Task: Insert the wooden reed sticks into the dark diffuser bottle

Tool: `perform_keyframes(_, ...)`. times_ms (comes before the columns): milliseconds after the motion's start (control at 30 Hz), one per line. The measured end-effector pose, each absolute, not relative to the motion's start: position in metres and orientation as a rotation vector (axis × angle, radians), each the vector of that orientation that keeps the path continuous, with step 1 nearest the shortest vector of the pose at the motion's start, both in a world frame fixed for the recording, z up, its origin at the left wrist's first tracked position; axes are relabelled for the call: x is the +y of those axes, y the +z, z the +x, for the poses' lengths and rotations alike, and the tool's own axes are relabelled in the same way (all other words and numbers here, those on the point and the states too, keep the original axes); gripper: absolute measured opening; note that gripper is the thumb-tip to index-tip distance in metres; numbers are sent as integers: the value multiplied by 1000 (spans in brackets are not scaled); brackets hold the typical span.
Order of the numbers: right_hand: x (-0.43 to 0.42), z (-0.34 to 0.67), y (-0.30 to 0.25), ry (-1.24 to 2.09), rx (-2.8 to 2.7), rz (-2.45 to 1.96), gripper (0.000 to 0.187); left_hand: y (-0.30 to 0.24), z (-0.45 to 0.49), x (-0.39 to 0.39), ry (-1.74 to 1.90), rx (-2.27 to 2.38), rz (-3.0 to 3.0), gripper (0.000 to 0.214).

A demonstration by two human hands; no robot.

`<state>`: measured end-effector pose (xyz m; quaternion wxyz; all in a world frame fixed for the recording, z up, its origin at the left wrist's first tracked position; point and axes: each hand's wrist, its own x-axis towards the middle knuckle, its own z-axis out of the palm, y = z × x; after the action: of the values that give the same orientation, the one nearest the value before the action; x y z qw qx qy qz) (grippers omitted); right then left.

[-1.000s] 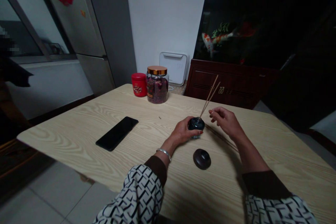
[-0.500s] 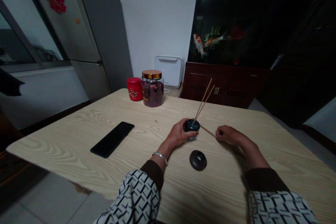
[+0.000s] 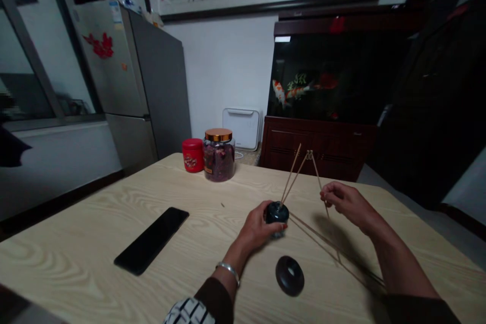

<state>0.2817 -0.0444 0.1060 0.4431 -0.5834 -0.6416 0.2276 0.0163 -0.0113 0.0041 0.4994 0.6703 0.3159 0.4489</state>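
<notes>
My left hand (image 3: 258, 229) is wrapped round a small dark round holder (image 3: 277, 212) standing on the wooden table (image 3: 94, 253). Two thin sticks (image 3: 291, 176) lean up out of the holder's top. My right hand (image 3: 347, 203) pinches a third thin stick (image 3: 318, 178), held up off the table and tilted, to the right of the holder. More thin sticks (image 3: 334, 250) lie flat on the table below my right hand. A dark round lid with a dimple (image 3: 290, 275) rests on the table in front of the holder.
A black phone (image 3: 152, 239) lies flat at the left. A red tin (image 3: 192, 155) and a glass jar with a copper lid (image 3: 218, 154) stand at the table's far edge. Beyond are a grey fridge (image 3: 125, 76), a white appliance (image 3: 242, 127) and a fish tank on a dark cabinet (image 3: 319, 144).
My right hand went down to the sticks on the table, took one and lifted it up. The left hand stayed on the holder. The camera tilted upward.
</notes>
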Motion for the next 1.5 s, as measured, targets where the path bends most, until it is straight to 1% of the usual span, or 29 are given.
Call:
perform_keyframes(167,-47,259,122,534,-1161,-1213,34,7,16,-13,1084,766,1604,60)
perform_keyframes(333,-47,237,130,459,-949,-969,29,6,17,-13,1082,770,1596,59)
perform_keyframes(533,-46,215,130,318,-1060,-928,22,2,17,-10,1086,790,1623,61)
perform_keyframes(733,-44,197,119,361,-1218,-979,22,4,17,-11,1077,783,1612,62)
perform_keyframes(1000,-36,187,90,418,-1526,-1235,21,6,16,-12,1086,799,1674,61)
perform_keyframes(1133,-32,203,89,462,-1622,-1319,26,4,16,-11,1086,814,1678,59)
perform_keyframes(1200,-31,219,91,425,-1703,-1396,25,4,16,-11,1082,805,1671,60)
perform_keyframes(1267,-31,237,90,344,-1876,-1589,18,4,16,-11,1077,792,1656,60)
perform_keyframes(1333,-31,251,82,260,-2065,-1886,11,5,17,-11,1077,785,1641,60)
perform_keyframes(1400,-32,261,69,232,-2161,-2137,9,5,17,-11,1080,777,1630,60)
perform_keyframes(1500,-31,268,50,284,-2175,-2257,11,3,17,-11,1083,762,1622,60)
